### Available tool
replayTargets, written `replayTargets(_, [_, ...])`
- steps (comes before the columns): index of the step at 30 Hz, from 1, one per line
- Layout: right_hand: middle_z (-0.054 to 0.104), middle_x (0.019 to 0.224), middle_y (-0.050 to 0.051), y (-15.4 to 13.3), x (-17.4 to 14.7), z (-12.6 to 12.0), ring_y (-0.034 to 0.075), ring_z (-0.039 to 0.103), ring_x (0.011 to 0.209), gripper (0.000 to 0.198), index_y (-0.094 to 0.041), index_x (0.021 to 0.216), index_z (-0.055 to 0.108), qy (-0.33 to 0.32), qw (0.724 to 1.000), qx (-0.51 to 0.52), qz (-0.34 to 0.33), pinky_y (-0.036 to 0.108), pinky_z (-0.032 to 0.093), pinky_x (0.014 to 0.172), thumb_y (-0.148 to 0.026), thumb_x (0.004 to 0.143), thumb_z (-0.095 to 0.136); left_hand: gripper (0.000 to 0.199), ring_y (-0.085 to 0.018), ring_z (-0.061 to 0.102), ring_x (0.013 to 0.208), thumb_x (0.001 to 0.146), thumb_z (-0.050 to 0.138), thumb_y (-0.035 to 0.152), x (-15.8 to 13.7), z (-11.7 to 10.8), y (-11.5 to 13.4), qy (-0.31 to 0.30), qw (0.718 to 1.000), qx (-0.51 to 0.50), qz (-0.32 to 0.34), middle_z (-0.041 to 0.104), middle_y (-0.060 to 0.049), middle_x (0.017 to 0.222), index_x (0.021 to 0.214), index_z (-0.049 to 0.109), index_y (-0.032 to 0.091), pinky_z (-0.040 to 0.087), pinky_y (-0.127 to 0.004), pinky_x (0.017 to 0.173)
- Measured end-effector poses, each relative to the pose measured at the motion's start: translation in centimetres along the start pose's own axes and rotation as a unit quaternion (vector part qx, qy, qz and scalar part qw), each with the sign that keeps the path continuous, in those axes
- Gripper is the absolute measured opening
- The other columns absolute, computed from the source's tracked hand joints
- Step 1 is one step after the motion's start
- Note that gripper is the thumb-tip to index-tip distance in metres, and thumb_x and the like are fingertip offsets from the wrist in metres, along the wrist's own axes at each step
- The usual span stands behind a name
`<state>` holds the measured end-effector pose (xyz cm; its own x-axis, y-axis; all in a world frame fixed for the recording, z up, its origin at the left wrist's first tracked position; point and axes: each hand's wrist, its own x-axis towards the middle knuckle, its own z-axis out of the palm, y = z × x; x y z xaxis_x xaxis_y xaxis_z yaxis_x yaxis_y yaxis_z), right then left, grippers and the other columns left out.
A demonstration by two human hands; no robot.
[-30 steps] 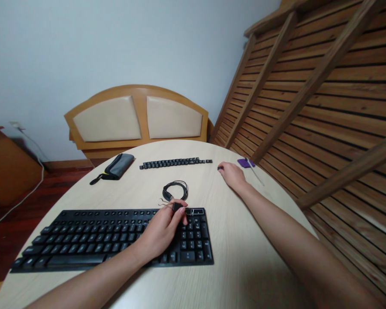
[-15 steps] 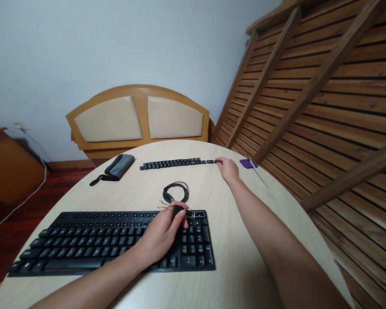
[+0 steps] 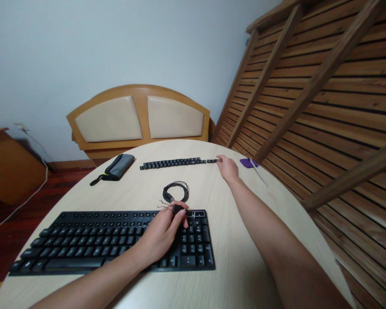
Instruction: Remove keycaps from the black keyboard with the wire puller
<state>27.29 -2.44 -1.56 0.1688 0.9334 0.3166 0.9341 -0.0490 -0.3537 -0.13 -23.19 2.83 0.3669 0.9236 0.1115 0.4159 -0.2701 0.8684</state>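
In my left hand (image 3: pixel 162 234), closed over the upper right part of a black keyboard (image 3: pixel 73 241), is a wire keycap puller (image 3: pixel 177 209). Its black body shows between thumb and fingers, and thin wires stick out to the left. The keyboard's top rows show bare sockets. Farther off, my right hand (image 3: pixel 227 168) pinches at the right end of a line of loose black keycaps (image 3: pixel 170 163). The keycap at those fingertips is small and partly hidden. A coiled black cable (image 3: pixel 176 192) lies just beyond my left hand.
A grey zip pouch (image 3: pixel 120 166) rests at the table's left side. Near the right edge lie a purple cloth (image 3: pixel 248 163) and a thin rod (image 3: pixel 259 172). Past the round table (image 3: pixel 212 193) stand a padded headboard (image 3: pixel 141 92) and a slatted wooden panel (image 3: pixel 309 111).
The keycaps at the right end of the line have shifted slightly, leaving a small gap. My right fingers have moved a little; my left hand stays in place.
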Motion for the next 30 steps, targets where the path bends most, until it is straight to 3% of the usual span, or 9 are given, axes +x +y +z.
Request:
replayTargets(4, [0.066,0.117,0.009,-0.3,-0.6,-1.2,0.023,0.060,0.109,0.041,-0.021,0.132,0.047,-0.015,1.000,-0.016,-0.001,0.032,0.046,0.087,-0.022,0.091,0.051,0.027,-0.020,0.060,0.083,0.100,0.034,0.035,-0.1,-0.1,-0.1,0.000,1.000,0.000,0.002,0.064,-0.001,0.079,0.101,0.055,0.019,0.043,-0.035,0.085])
replayTargets(9, [0.061,0.119,0.019,-1.7,-3.1,-3.8,0.030,0.061,0.104,0.046,-0.012,0.129,0.046,-0.046,0.998,-0.045,-0.029,0.037,0.046,0.084,-0.017,0.085,0.058,0.034,-0.020,0.060,0.093,0.100,0.036,0.035,-0.1,0.0,-0.5,0.004,1.000,0.016,0.012,0.066,-0.006,0.098,0.085,0.061,0.018,0.043,-0.035,0.090])
replayTargets(12, [0.062,0.118,0.016,-3.0,-6.2,-5.6,0.029,0.058,0.109,0.035,-0.015,0.123,0.052,-0.057,0.994,-0.048,-0.082,0.037,0.043,0.089,-0.018,0.087,0.054,0.033,-0.021,0.059,0.098,0.099,0.039,0.034,-0.1,0.0,-0.4,0.002,1.000,0.019,0.018,0.065,-0.007,0.106,0.082,0.063,0.018,0.042,-0.035,0.094])
replayTargets(15, [0.065,0.114,0.011,-4.3,-10.0,-7.5,0.026,0.061,0.104,0.028,-0.019,0.115,0.059,-0.083,0.988,-0.033,-0.129,0.034,0.045,0.085,-0.031,0.090,0.054,0.030,-0.020,0.059,0.097,0.098,0.041,0.033,0.0,0.0,-0.3,-0.004,1.000,0.019,0.021,0.066,-0.007,0.106,0.085,0.063,0.017,0.042,-0.035,0.094])
replayTargets(19, [0.068,0.112,0.011,-5.4,-14.0,-9.8,0.022,0.065,0.090,0.040,-0.017,0.113,0.065,-0.243,0.944,0.101,-0.198,0.032,0.048,0.081,-0.047,0.088,0.056,0.027,-0.020,0.060,0.096,0.097,0.043,0.032,0.1,0.0,-0.1,-0.003,0.999,0.020,0.025,0.066,-0.006,0.104,0.088,0.063,0.017,0.042,-0.035,0.094])
replayTargets(22, [0.071,0.104,0.011,-5.6,-15.3,-10.8,0.020,0.067,0.084,0.043,-0.016,0.117,0.065,-0.341,0.896,0.187,-0.214,0.029,0.048,0.075,-0.045,0.085,0.061,0.027,-0.020,0.060,0.096,0.097,0.043,0.032,0.1,0.0,0.0,-0.007,0.999,0.020,0.029,0.066,-0.006,0.105,0.086,0.064,0.018,0.043,-0.035,0.093])
replayTargets(25, [0.074,0.087,0.007,-5.6,-15.6,-10.8,0.019,0.067,0.076,0.036,-0.015,0.113,0.068,-0.393,0.867,0.243,-0.186,0.026,0.047,0.066,-0.037,0.085,0.063,0.027,-0.020,0.060,0.095,0.097,0.043,0.032,0.0,0.0,0.0,-0.014,0.999,0.022,0.028,0.067,-0.006,0.105,0.088,0.064,0.018,0.043,-0.035,0.092])
replayTargets(30, [0.073,0.080,0.004,-5.7,-15.6,-9.9,0.017,0.065,0.073,0.028,-0.015,0.105,0.071,-0.420,0.842,0.296,-0.163,0.023,0.043,0.060,-0.031,0.083,0.065,0.023,-0.022,0.062,0.093,0.096,0.045,0.032,-0.3,-0.1,0.3,-0.003,0.999,0.034,0.011,0.068,-0.006,0.102,0.098,0.064,0.018,0.044,-0.035,0.089])
